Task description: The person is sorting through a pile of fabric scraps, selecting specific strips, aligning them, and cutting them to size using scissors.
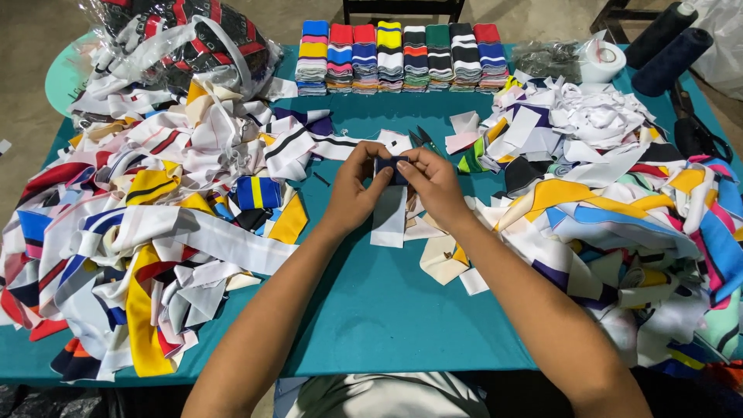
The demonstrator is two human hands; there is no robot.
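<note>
Both my hands meet over the middle of the teal table (387, 310). My left hand (354, 188) and my right hand (433, 182) pinch the dark navy top of a fabric strip (389, 213), whose white lower part hangs down onto the table. Small dark scissors (422, 139) lie just beyond my fingers. A few white and cream strips (443, 259) rest under my right wrist.
A big heap of mixed coloured strips (139, 232) fills the left side, another heap (619, 201) the right. A row of neatly folded striped stacks (398, 58) lines the far edge. A plastic bag of fabric (186, 39), tape roll (602, 62) and dark thread cones (669, 46) stand behind.
</note>
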